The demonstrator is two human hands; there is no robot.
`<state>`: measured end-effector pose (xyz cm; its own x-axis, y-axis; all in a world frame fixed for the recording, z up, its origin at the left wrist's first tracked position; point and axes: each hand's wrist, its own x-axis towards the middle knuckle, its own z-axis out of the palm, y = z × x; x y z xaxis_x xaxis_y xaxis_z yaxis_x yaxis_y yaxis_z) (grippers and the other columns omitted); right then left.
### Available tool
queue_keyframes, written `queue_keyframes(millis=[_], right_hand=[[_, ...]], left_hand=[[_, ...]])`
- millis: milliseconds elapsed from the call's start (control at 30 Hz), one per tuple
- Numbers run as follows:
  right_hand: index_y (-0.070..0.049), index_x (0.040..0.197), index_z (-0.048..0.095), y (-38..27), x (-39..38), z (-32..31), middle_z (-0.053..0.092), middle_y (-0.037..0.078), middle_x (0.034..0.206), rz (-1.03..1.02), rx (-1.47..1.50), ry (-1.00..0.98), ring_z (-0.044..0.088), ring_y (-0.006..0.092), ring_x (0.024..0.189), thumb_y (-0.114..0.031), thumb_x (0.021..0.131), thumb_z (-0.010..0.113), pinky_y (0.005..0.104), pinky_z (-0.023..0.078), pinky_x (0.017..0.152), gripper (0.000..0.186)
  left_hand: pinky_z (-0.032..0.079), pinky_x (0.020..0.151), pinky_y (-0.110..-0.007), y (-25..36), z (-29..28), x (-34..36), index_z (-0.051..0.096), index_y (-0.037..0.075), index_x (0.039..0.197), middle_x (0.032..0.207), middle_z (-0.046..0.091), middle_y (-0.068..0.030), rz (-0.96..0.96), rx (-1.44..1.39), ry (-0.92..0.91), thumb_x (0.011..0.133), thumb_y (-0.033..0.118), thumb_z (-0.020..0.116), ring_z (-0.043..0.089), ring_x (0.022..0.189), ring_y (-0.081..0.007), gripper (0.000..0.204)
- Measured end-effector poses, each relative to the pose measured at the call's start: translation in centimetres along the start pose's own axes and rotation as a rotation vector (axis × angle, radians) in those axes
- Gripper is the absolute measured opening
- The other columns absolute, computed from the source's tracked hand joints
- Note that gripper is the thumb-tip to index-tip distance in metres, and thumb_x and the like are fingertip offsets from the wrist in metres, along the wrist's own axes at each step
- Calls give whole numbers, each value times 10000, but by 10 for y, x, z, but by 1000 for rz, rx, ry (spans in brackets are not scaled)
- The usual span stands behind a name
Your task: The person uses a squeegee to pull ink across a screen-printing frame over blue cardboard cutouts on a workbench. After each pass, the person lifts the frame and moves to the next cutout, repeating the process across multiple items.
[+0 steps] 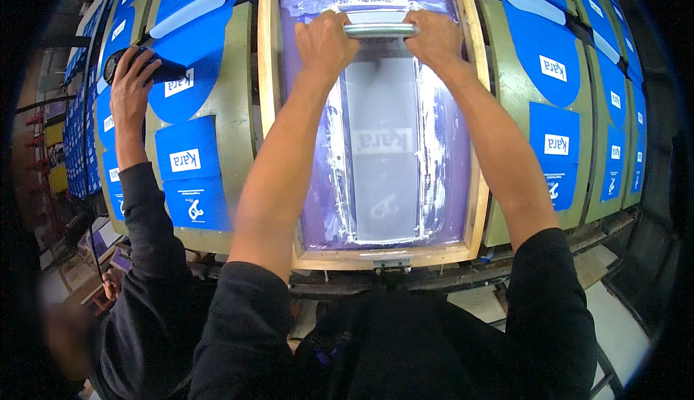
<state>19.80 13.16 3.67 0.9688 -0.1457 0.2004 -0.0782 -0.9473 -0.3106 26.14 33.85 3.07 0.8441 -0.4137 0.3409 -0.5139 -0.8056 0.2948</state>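
Observation:
Both my arms reach forward over a wooden-framed printing screen (473,205) with purple mesh edges. My left hand (327,41) and my right hand (436,39) are closed round the two ends of a squeegee (382,30) with a round metal bar. The bar lies crosswise near the far end of the screen. White ink (434,176) is smeared in streaks along both sides of the mesh and across its far end. Through the pale middle strip, a printed label shape shows faintly. My palms and the squeegee's lower edge are hidden.
Blue fabric pieces with white prints lie on olive boards to the left (189,140) and right (553,82). A co-worker's hand (134,75) at the left holds a dark object (166,70) above one piece. A metal hinge clamp (391,263) sits at the frame's near edge.

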Motion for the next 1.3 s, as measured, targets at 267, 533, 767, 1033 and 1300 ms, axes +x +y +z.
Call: queue_keyframes(millis=[267,533,767,1033,1300], right_hand=[[-171,927,751,-35,-103,-28,717,103,911,62,31,-31,697,341,860,-107,755,653,464,553,731,208],[-145,897,731,-72,-236,-54,703,85,911,48,34,-21,684,316,885,-93,763,670,464,549,762,155],[-161,872,712,-104,-342,-69,684,53,854,67,38,7,680,263,892,-56,708,689,426,564,759,196],[-158,863,698,-120,-434,-79,668,41,826,38,83,60,675,260,855,-9,637,686,414,565,713,271],[-125,843,705,-126,-473,-86,686,48,825,31,90,60,680,266,817,9,615,698,393,548,685,265]], left_hand=[[406,726,-414,36,-52,-95,762,118,852,887,716,-91,-76,-12,-110,704,120,715,678,791,-285,155],[365,760,-403,67,-101,-220,740,95,909,924,686,-79,-81,-60,-158,677,90,734,654,783,-257,232],[371,752,-399,89,-134,-322,737,123,916,926,681,-53,-90,-59,-204,647,99,766,650,755,-243,271],[365,743,-393,110,-158,-409,729,146,889,904,674,-17,-47,-28,-150,622,105,780,649,759,-235,275],[359,733,-408,121,-173,-443,726,140,877,903,676,-39,-57,-48,-204,597,116,783,634,760,-247,287]])
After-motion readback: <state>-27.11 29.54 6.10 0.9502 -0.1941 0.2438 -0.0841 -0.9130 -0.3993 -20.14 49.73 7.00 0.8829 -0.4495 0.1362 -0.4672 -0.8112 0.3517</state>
